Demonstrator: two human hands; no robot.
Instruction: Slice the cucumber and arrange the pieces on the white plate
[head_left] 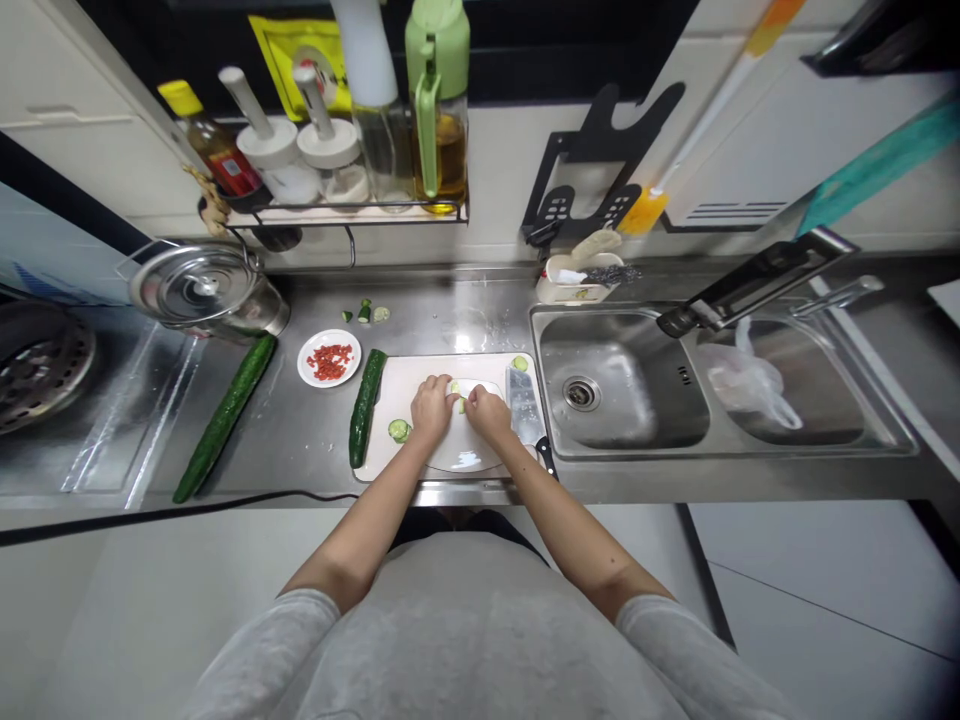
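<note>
My left hand [433, 410] and my right hand [487, 412] meet over a white plate [466, 458] on the cutting board [405, 380]. Between my fingertips are small pale-green cucumber slices [461, 405]; both hands pinch at them, though the fingers partly cover them. A kitchen knife [523, 400] lies on the board just right of my right hand, its black handle over the board's edge. More cucumber slices [399, 431] rest left of my left hand. A whole cucumber [367, 408] lies along the board's left edge.
Further left are a small plate [304, 365] of chopped red pieces, another cucumber [226, 418] and a lidded steel pot [262, 305]. Cucumber ends [364, 311] lie behind the board. A double sink [626, 400] is at right, below a rack [337, 215] and knife holder [581, 170].
</note>
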